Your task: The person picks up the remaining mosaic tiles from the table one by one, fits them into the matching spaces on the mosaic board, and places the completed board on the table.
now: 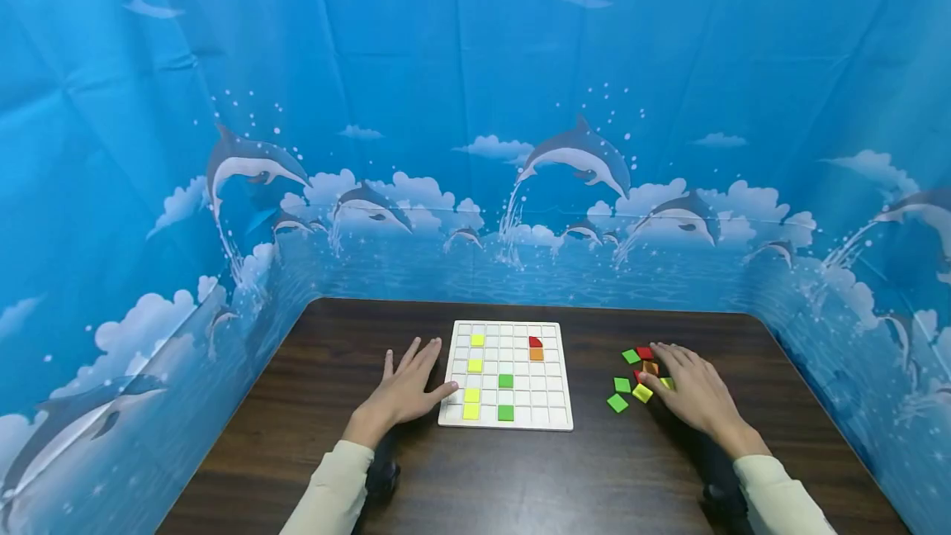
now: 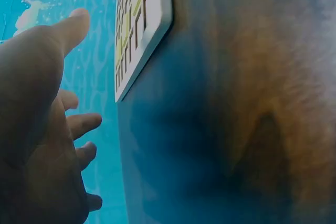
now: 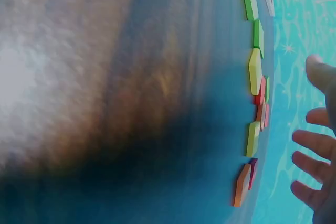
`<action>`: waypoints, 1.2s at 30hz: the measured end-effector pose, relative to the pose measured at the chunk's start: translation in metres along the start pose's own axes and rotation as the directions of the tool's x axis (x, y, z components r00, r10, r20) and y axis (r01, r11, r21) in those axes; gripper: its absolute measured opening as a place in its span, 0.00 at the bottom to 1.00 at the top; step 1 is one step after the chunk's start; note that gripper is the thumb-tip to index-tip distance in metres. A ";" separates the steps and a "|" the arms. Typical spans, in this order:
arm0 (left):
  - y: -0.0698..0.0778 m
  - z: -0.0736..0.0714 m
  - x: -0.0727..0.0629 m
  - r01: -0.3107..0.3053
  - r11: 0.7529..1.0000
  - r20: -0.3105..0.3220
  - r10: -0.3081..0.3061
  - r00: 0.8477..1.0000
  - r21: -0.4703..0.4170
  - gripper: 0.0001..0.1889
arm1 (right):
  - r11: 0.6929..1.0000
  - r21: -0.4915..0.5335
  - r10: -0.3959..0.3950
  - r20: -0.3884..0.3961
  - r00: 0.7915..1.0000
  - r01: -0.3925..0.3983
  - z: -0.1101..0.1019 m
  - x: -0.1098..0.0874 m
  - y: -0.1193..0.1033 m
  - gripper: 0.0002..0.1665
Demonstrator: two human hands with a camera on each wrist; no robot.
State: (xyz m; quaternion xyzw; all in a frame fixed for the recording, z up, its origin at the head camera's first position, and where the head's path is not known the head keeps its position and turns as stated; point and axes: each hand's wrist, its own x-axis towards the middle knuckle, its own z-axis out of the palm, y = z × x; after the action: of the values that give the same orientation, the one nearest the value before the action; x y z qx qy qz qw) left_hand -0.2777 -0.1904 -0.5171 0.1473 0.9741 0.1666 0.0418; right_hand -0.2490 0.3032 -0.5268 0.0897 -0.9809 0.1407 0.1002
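At R, hovering R hand [image 1: 694, 392] over tiles [image 1: 642, 392]; at L, L hand [image 1: 401, 395] by board [image 1: 550, 382], w/ both hands' fingers [image 2: 85, 125] spread, gripping nothing.

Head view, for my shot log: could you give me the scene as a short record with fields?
Surface: dark brown table
Board: white, gridded
On the board: four yellow tiles, two green tiles, one orange tile, one red piece
Beside it: loose tiles in green, yellow, red and orange, right of the board
Left hand: spread, its thumb at the board's left edge
Right hand: at the loose tiles, none visibly held
Backdrop: blue dolphin sheet
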 end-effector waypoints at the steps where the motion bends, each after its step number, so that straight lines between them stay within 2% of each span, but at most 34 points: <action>1: 0.001 0.002 -0.001 -0.006 1.000 0.005 0.006 1.000 -0.007 0.49 | 1.000 -0.002 0.001 -0.007 1.000 -0.001 0.000 -0.001 -0.001 0.42; 9: 0.004 0.011 -0.009 -0.058 0.997 0.075 0.062 0.995 -0.054 0.49 | 1.000 -0.015 -0.018 -0.059 0.998 0.017 0.002 -0.008 -0.008 0.19; 13: 0.004 0.015 -0.011 -0.064 0.997 0.107 0.069 0.992 -0.051 0.49 | 1.000 -0.006 -0.013 -0.050 0.999 0.013 0.007 -0.013 -0.012 0.12; 22: 0.001 0.024 -0.010 -0.043 0.998 0.128 0.050 0.990 -0.053 0.54 | 1.000 -0.021 -0.002 0.012 1.000 0.002 0.011 -0.015 -0.016 0.12; 29: -0.002 0.028 -0.008 -0.039 0.998 0.138 0.046 0.989 -0.058 0.55 | 1.000 -0.027 0.004 -0.009 1.000 -0.005 0.014 -0.017 -0.016 0.11; 36: -0.005 0.024 -0.005 -0.050 0.997 0.151 0.057 0.987 -0.055 0.54 | 1.000 -0.016 0.012 -0.015 1.000 -0.012 0.015 -0.018 -0.017 0.11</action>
State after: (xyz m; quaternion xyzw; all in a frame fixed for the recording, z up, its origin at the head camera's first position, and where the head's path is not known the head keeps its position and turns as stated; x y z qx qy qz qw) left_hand -0.2716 -0.1887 -0.5409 0.1845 0.9591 0.1809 0.1153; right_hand -0.2307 0.2855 -0.5407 0.0821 -0.9817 0.1339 0.1073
